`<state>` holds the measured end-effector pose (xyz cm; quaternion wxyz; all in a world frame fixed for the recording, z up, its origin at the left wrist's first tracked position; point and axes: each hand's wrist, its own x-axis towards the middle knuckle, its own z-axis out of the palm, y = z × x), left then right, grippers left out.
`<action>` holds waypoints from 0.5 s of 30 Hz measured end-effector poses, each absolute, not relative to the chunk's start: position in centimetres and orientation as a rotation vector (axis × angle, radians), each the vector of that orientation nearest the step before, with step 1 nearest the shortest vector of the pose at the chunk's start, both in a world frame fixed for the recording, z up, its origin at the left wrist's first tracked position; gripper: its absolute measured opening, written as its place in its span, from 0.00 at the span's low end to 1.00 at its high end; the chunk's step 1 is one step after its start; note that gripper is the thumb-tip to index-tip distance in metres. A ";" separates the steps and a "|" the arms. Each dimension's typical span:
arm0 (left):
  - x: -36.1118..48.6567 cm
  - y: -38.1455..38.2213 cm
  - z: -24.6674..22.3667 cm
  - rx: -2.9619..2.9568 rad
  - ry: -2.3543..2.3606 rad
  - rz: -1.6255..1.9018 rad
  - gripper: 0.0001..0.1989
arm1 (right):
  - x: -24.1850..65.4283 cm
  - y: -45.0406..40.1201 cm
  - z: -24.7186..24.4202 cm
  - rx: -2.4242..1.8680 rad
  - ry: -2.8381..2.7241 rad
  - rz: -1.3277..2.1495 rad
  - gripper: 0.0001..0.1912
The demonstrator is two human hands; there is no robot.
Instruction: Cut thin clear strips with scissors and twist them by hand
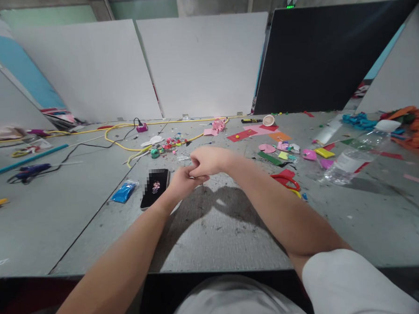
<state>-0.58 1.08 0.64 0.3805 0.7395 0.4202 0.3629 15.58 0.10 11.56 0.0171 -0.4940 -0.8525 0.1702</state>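
Over a grey worktable (235,249), the left hand (182,183) and right hand (209,160) meet, fingers curled and touching; I cannot tell whether they pinch anything. A black phone (157,195) lies just beside the left hand, a blue packet (124,192) (shiny, slightly crinkled) left of it. A clear bottle (350,163) leans farther right.
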 end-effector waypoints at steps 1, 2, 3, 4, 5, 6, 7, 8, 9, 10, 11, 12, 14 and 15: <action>-0.6 1.1 0.6 1.890 1.081 0.938 0.12 | 15.4 0.1 11.5 -1.560 -2.630 0.496 0.08; -0.5 1.2 0.6 1.894 1.082 0.945 0.12 | 15.4 0.2 11.4 -1.576 -2.617 0.485 0.07; -0.5 1.2 0.6 1.900 1.080 0.948 0.12 | 15.5 0.3 11.4 -1.577 -2.611 0.489 0.06; -0.5 1.2 0.6 1.907 1.077 0.945 0.12 | 15.6 0.3 11.5 -1.573 -2.607 0.500 0.06; -0.5 1.2 0.6 1.911 1.074 0.940 0.12 | 15.8 0.4 11.5 -1.566 -2.607 0.509 0.06; -0.5 1.2 0.7 1.912 1.074 0.933 0.11 | 16.1 0.4 11.6 -1.562 -2.606 0.511 0.06; -0.5 1.2 0.7 1.909 1.075 0.926 0.11 | 16.3 0.4 11.6 -1.559 -2.605 0.508 0.06; -0.5 1.2 0.7 1.905 1.077 0.919 0.11 | 16.5 0.4 11.7 -1.558 -2.604 0.503 0.06; -0.5 1.2 0.7 1.901 1.079 0.917 0.11 | 16.7 0.4 11.8 -1.561 -2.602 0.500 0.06; -0.5 1.2 0.7 1.898 1.078 0.916 0.11 | 16.8 0.4 11.9 -1.565 -2.601 0.506 0.06; -0.5 1.2 0.7 1.895 1.072 0.921 0.10 | 16.9 0.4 12.0 -1.563 -2.602 0.522 0.06; -0.5 1.2 0.7 1.890 1.062 0.930 0.10 | 17.0 0.4 12.0 -1.555 -2.605 0.552 0.06; -0.4 1.1 0.7 1.875 1.033 0.942 0.10 | 17.2 0.4 12.1 -1.527 -2.606 0.636 0.07; -0.4 1.1 0.7 1.867 1.022 0.945 0.10 | 17.3 0.5 12.1 -1.511 -2.601 0.680 0.06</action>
